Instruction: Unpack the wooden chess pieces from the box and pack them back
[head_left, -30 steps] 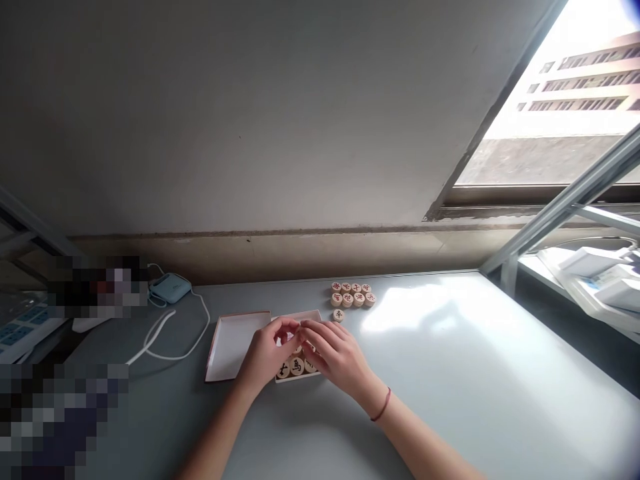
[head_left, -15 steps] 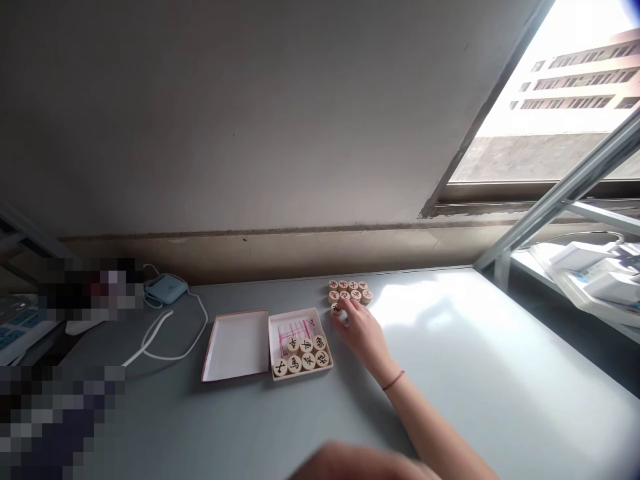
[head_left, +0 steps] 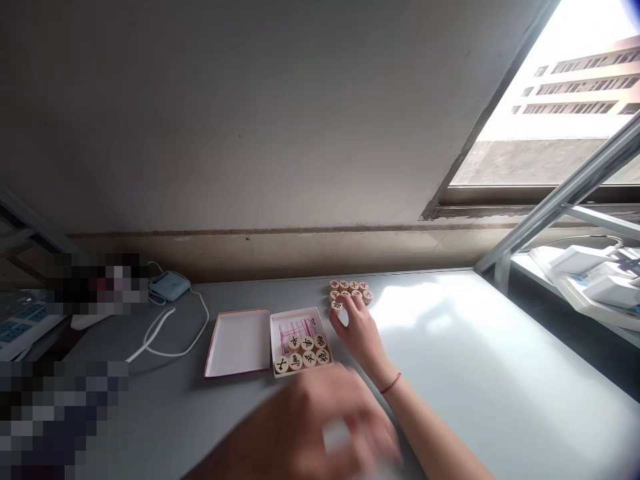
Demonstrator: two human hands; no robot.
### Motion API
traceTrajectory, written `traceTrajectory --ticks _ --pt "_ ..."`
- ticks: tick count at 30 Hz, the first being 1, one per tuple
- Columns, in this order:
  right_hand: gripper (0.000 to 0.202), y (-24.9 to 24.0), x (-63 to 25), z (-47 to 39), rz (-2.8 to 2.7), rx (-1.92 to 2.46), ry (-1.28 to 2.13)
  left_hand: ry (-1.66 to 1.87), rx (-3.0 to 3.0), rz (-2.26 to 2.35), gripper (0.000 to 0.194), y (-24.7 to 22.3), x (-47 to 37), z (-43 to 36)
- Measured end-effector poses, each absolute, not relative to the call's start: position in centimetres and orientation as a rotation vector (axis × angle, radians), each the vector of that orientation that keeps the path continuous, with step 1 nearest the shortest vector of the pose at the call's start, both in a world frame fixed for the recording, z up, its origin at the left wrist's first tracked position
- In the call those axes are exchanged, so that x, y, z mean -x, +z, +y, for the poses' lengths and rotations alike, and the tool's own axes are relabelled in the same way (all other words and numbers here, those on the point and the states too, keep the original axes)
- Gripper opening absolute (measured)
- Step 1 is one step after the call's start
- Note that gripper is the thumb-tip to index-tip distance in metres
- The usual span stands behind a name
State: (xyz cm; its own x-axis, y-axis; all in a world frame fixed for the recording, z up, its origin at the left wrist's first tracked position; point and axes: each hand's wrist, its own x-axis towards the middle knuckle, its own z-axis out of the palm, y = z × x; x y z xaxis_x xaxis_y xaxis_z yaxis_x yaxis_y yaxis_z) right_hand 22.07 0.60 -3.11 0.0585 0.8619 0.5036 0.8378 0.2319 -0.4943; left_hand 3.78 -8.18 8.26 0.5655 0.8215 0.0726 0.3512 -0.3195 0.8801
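Observation:
Red-marked round wooden pieces (head_left: 364, 285) stand in two rows near the table's back edge. A black-marked piece (head_left: 337, 306) lies just in front of them at the left. My right hand (head_left: 357, 327) is beside it, thumb and index finger apart, fingertips close to its edge; contact is unclear. Several black-marked pieces (head_left: 295, 361) sit in the front part of an open white box (head_left: 324, 325). Large and blurred in the foreground, my left hand (head_left: 340, 420) is bent over the table in front of the box; its fingertips and anything in them cannot be made out.
The box's lid (head_left: 237, 343) lies inside up, left of the box. Further left are a light blue device (head_left: 170, 287) and a looped white cable (head_left: 200, 333). A metal frame (head_left: 540, 200) and a shelf with white boxes stand at the right.
My left hand has come up and forward from the bottom edge. The fingers of my right hand have spread, and more of the black-marked piece shows.

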Motion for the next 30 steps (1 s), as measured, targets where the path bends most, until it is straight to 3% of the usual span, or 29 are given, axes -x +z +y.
traceTrajectory --ticks 6,12,30 --pt "0.018 -2.9 -21.0 0.2 -1.804 1.507 0.204 0.362 -2.226 1.565 0.025 3.4 -1.1 0.6" --pt "0.017 -3.0 -21.3 0.3 -1.808 1.53 0.252 0.198 -2.319 1.593 0.025 0.9 -0.7 -0.1" --pt "0.014 -2.7 -20.7 -0.2 -1.91 1.555 0.416 0.355 -2.246 1.48 0.022 0.8 -1.7 -0.4"
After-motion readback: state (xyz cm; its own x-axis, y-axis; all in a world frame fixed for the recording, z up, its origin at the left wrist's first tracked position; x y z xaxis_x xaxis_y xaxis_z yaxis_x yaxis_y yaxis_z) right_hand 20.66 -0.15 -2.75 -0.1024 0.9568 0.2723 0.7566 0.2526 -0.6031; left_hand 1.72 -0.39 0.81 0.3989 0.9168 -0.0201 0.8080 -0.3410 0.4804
